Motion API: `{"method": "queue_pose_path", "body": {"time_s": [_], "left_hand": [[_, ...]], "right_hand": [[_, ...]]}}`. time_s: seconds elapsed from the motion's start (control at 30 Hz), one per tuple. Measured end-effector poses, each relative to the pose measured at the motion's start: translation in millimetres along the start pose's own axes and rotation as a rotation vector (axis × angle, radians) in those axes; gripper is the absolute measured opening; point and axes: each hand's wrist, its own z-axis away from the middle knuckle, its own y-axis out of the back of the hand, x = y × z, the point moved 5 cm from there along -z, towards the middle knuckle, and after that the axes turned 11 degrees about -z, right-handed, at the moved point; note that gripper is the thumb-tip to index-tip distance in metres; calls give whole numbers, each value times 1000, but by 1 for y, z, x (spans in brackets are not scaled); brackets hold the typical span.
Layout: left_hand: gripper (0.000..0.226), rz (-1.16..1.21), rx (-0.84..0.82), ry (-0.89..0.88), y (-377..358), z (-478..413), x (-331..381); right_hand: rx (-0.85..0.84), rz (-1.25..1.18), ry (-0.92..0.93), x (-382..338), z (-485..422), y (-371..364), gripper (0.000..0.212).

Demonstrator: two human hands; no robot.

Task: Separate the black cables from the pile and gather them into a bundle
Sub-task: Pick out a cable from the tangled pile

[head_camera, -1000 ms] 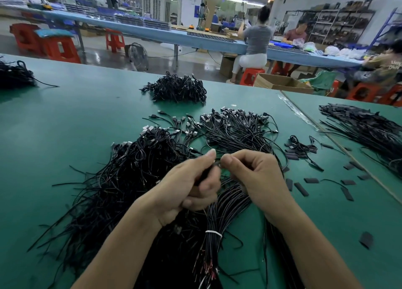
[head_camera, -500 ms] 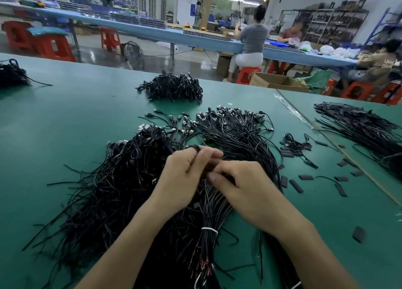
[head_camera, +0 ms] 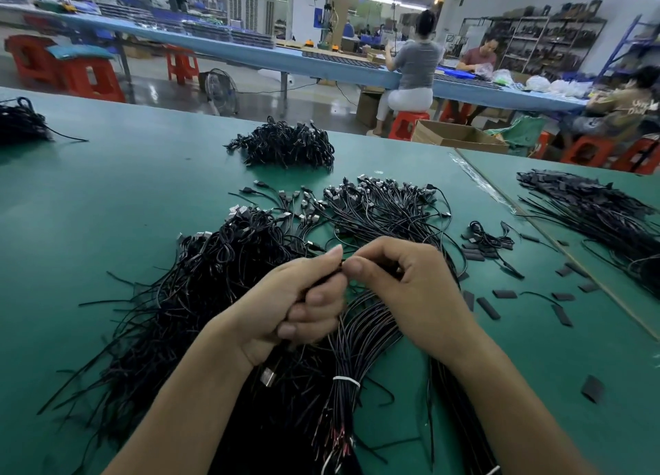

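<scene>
Green bench (head_camera: 107, 224), viewed from its near edge. Black cables (head_camera: 200, 296) lie in a large pile at near left; just right of them is a bundle (head_camera: 348, 367) bound by a white tie (head_camera: 345, 380). Beyond, plugged cables (head_camera: 378, 210) fan out; farther still sits a compact heap (head_camera: 285, 147). Another heap (head_camera: 21, 124) lies at the far left edge. Flat black pieces (head_camera: 487, 308) are scattered at right, and a long heap (head_camera: 593, 206) rests on the adjoining bench (head_camera: 535, 167).
</scene>
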Motion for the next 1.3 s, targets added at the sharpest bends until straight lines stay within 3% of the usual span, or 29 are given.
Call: {"method": "queue_pose_path", "body": {"time_s": [0.13,0.23,0.3,0.37,0.5,0.63,0.73,0.87,1.0,1.1,1.3], "left_hand": [[41,326,-15,-137,1,-3,11],[38,374,203,-251,7,-7,11],[37,288,328,-354,12,-9,10],[37,125,423,-451,17,-9,10],[29,-453,732,-518,24,-5,11],[31,-664,575,-303,12,-11,0],[51,-510,419,-121,3,-13,-6],[62,-458,192,80,-3,-8,-11],[50,-134,8,33,-6,-5,-6],[45,147,-22,-54,-5,-1,1],[46,276,-26,-104,-5,1,4]], "right_hand": [[6,66,-63,17,5,-15,26],[-43,122,-93,21,11,-28,37],[-77,227,-97,22,13,-33,37],[-118,343,-105,22,16,-34,22],[-150,384,-83,12,20,-27,25],[-86,352,18,1,15,-15,18],[61,284,35,1,12,6,5],[94,53,6,5,11,14,9],[110,-190,-49,12,13,7,11],[125,-273,-158,19,18,-1,19],[121,-223,-196,23,18,-7,21]]}}
